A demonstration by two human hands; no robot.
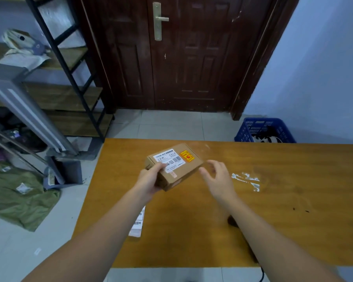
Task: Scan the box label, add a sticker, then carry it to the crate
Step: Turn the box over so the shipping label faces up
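Left hand (pixel 149 178): thumb lies across the white printed label (pixel 169 160), remaining fingers wrapped under the near-left end, closed on the small brown cardboard box (pixel 174 167). Right hand (pixel 218 178): fingers spread and loosely curled, holding nothing, just beside the box's right edge without contact. The box is held clear above the orange-brown wooden table (pixel 273 190), label face upward. A yellow and red sticker (pixel 187 156) already sits beside the label.

Judgement: the box appears light and rigid; a one-handed hold suffices, best taken across its short sides. Its long axis runs from near-left to far-right, roughly towards the blue plastic lattice crate (pixel 251 129) standing on the floor beyond the table.
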